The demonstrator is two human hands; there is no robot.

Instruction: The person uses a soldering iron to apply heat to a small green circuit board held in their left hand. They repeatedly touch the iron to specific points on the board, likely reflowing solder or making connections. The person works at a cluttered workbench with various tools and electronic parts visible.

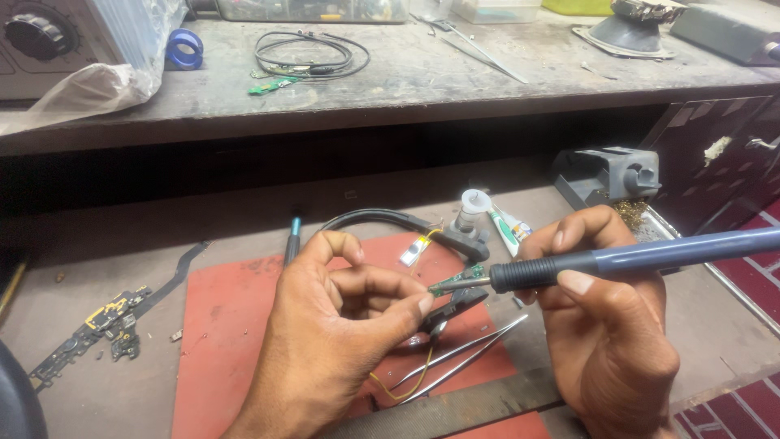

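My right hand (605, 313) grips a soldering iron (650, 254) with a blue-grey handle and black collar. Its metal tip touches a small green circuit board (457, 280). My left hand (345, 325) pinches that board between thumb and fingertips, just left of the iron's tip. Thin yellow wires (406, 389) trail from under my left hand down to the red mat (219, 341). A black neckband cable (382, 218) with a dark end piece lies behind the board. Metal tweezers (463, 358) rest on the mat below the hands.
A soldering stand (605, 175) sits at the back right, with a small white bottle (471, 207) and a tube (508, 229) near it. Loose phone boards and a flex strip (106, 321) lie at left. The upper shelf holds a coiled cable (313, 55) and blue tape (184, 49).
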